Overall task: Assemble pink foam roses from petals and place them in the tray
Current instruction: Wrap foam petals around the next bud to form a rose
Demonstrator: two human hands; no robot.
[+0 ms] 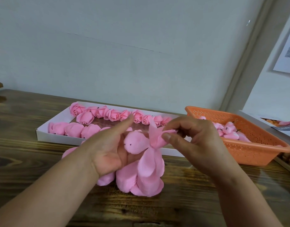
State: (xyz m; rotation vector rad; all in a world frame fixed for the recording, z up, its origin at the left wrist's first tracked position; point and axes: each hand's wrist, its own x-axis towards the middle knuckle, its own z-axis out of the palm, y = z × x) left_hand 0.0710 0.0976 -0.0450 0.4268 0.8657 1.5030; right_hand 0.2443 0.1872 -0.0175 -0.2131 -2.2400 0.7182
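A half-made pink foam rose [141, 167] hangs between my hands over the wooden table, its loose petals drooping down. My left hand [106, 149] cradles the rounded bud [134, 143] from below, palm up with the index finger stretched out. My right hand [193, 138] pinches a rolled petal [155, 136] beside the bud, between thumb and fingers. Behind them lies the white tray [42, 128] with two rows of finished pink roses [113, 114].
An orange perforated basket [255, 145] at the right holds several pink foam buds [227, 130]. A white box edge [262, 118] and papers lie further right. The grey wall stands close behind the tray. More pink petals [69, 153] lie under my left wrist.
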